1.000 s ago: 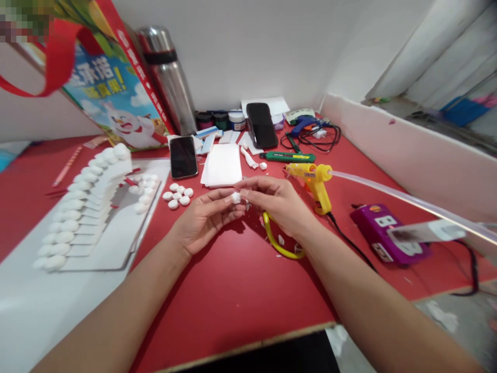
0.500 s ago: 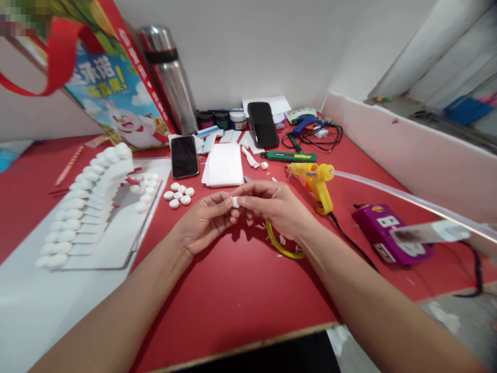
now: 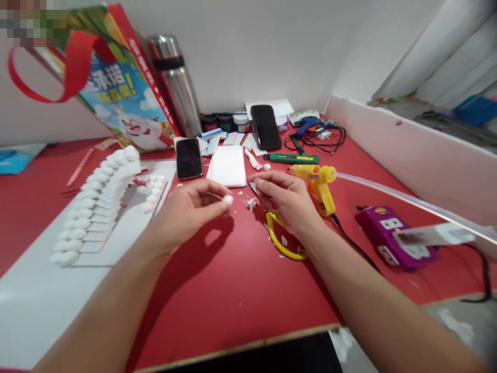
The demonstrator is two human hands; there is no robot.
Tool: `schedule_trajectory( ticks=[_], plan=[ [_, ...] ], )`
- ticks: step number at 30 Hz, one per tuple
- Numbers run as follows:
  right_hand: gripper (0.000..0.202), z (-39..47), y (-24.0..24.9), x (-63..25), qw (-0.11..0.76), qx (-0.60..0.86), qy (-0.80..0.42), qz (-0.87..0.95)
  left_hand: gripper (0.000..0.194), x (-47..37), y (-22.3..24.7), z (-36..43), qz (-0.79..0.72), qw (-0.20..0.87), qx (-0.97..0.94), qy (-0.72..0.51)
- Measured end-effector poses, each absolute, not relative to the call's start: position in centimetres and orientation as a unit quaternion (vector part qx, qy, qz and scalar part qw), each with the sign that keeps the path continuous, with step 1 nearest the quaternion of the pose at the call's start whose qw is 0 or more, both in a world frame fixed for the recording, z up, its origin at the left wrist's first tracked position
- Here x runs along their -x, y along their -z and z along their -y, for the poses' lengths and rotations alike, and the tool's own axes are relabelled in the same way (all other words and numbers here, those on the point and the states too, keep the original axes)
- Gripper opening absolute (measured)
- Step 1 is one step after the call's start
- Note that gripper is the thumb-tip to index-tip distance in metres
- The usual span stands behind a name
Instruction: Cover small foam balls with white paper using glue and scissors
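My left hand pinches a small white ball, soft-looking like clay or foam, between thumb and forefinger. My right hand is closed, thumb against forefinger; whether a tiny bit sits between them I cannot make out. Beneath it lie scissors with a yellow handle, their blade partly showing. White scraps are scattered between the hands. To the left, a white card structure has white rounded pieces along its edge. My left hand hides most of a group of loose white pieces.
A yellow glue gun with a long clear stick stands at right, beside a purple power strip. Behind are a green cutter, white cards, two phones, paint jars, a steel flask and a gift bag.
My hands have come apart. The left moved toward the loose pieces with the white ball; the right drew slightly right, uncovering scraps. The view has shifted a little.
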State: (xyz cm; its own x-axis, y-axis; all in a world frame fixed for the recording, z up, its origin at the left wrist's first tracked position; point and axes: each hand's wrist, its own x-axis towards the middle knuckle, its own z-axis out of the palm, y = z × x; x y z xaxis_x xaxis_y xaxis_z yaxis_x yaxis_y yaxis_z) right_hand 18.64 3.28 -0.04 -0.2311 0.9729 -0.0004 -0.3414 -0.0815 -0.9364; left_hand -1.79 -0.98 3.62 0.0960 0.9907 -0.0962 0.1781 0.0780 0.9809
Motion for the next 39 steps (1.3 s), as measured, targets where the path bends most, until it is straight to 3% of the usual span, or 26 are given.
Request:
schedule_trajectory(
  ticks=[5,8,12,21,28,33,36,39],
  plan=[
    [0.019,-3.3,-0.1,-18.5,0.502,0.359,-0.64,0.457,0.021,7.2,-6.1,0.9,-0.65,0.119,-0.674,-0.33],
    [0.019,-3.3,-0.2,-18.4,0.498,0.369,-0.641,0.454,0.016,9.8,-5.1,1.0,-0.666,0.023,-0.716,-0.209],
    [0.017,-3.2,-0.3,-18.4,0.505,0.371,-0.633,0.454,0.017,11.3,-2.9,1.2,-0.664,0.012,-0.732,-0.153],
    [0.015,-3.2,-0.2,-18.5,0.51,0.375,-0.621,0.462,0.019,12.0,-0.2,0.2,-0.644,0.007,-0.747,-0.165],
    [0.016,-3.0,-0.5,-18.5,0.501,0.412,-0.572,0.502,0.019,10.6,-2.6,1.6,-0.61,-0.045,-0.767,-0.194],
    [0.014,-2.9,-0.1,-18.4,0.468,0.438,-0.439,0.629,0.021,7.2,-4.2,0.7,-0.58,-0.047,-0.785,-0.211],
    [0.015,-3.0,0.6,-18.5,0.451,0.433,-0.327,0.708,0.004,5.5,-3.2,-1.5,-0.545,-0.021,-0.814,-0.201],
    [0.016,-3.0,1.1,-18.5,0.451,0.414,-0.257,0.748,0.02,4.7,-1.7,-3.7,-0.522,-0.017,-0.832,-0.186]
  ],
)
